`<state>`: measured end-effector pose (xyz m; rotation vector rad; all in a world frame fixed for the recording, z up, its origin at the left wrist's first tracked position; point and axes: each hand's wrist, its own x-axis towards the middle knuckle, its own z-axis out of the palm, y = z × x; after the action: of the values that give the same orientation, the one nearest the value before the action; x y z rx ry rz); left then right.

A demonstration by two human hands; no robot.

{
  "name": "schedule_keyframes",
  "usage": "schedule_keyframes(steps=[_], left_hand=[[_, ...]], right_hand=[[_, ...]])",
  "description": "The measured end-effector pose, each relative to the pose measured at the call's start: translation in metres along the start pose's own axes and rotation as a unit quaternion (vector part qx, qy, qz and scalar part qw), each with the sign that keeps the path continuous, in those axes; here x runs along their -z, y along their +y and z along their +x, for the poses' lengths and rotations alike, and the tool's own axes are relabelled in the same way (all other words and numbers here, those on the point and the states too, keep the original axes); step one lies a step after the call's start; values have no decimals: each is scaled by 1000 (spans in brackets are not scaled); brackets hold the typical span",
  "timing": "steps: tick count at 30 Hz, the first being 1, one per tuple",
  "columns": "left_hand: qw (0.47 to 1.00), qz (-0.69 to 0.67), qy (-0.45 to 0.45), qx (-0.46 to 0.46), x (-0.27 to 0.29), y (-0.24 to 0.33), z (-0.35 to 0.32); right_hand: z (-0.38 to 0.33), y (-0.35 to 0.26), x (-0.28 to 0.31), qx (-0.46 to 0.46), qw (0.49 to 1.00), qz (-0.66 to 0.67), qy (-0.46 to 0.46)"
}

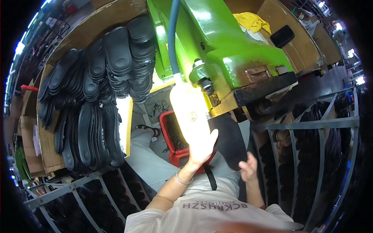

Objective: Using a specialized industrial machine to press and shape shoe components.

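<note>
My left hand [203, 152] reaches up at the lower end of a bright lamp [190, 110]. Its thumb points upward; glare washes out the other fingers, so I cannot tell what they hold. A flat black piece with a rounded lower edge [230, 145] lies between my hands, below the head of a green machine [248, 58]. My right hand [249, 167] is at this piece's lower right edge, thumb apart from the partly curled fingers. No object shows in its grasp. Whether the fingertips touch the edge is unclear.
Stacks of dark shoe soles [118, 48] fill a cardboard box [46, 149] on the left. A red bin [165, 126] stands below the lamp. Metal racks [307, 125] flank me. Back right, another box holds a yellow cloth [254, 21] and a black object [282, 36].
</note>
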<state>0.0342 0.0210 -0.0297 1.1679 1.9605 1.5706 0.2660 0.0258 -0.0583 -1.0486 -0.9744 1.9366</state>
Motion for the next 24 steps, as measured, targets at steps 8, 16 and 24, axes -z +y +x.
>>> schedule_keyframes(steps=[8,16,24], left_hand=[[959,-271,-35,71,36,-1,12],[954,-276,-62,104,110,-4,16],[930,-320,-41,175,152,-53,-32]], right_hand=[[87,-92,-31,113,991,-72,18],[128,-85,-84,101,989,-61,-87],[123,-54,-134,183,962,-108,-175]])
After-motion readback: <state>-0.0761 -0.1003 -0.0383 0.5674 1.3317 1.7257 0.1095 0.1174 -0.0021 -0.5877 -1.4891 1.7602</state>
